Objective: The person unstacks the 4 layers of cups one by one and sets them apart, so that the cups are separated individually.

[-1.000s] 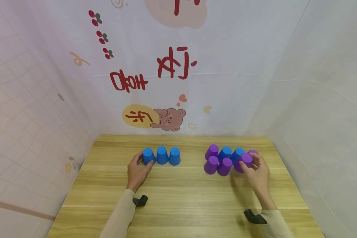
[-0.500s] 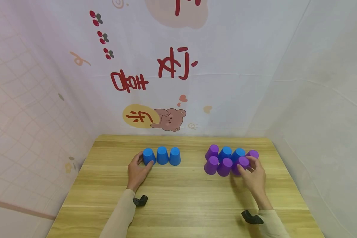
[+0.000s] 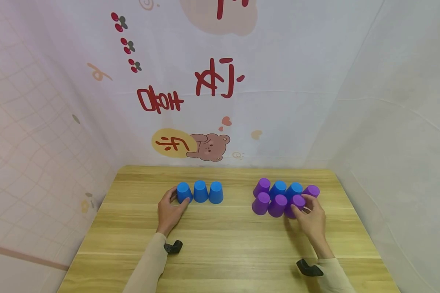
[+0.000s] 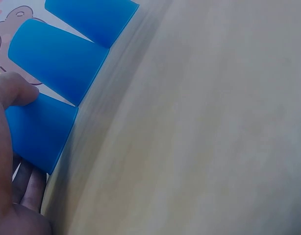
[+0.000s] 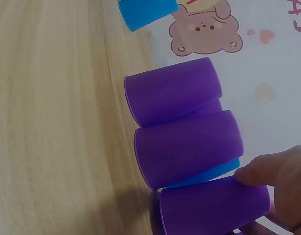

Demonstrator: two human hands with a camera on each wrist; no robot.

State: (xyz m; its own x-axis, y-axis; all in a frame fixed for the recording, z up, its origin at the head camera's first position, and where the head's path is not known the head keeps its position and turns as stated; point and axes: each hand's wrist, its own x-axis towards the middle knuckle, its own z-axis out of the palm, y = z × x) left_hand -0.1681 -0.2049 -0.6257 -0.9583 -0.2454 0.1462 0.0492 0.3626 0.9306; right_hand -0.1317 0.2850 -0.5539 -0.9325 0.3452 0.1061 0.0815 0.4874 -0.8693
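Note:
My left hand (image 3: 170, 211) holds the leftmost of three blue cups, its thumb lying on the near side of that blue cup (image 3: 183, 193). The other two upside-down blue cups (image 3: 200, 191) stand just right of it in a row. At the right, my right hand (image 3: 313, 215) pinches a purple cup (image 3: 296, 203) by its upper part, also upside down. In the right wrist view, this purple cup (image 5: 214, 205) stands beside another purple cup (image 5: 189, 149) in the front row, its rim close to the tabletop. Some fingers of both hands are hidden behind the cups.
Behind the front row of purple cups, a back row has two blue cups (image 3: 278, 189) between two purple cups (image 3: 262, 188). The wooden table (image 3: 220, 244) ends at a white printed curtain (image 3: 278, 122) at the back, with pale curtains on both sides.
My right hand has moved left and slightly down with the purple cup, bringing it alongside the front row. My left hand has stayed on the blue cup.

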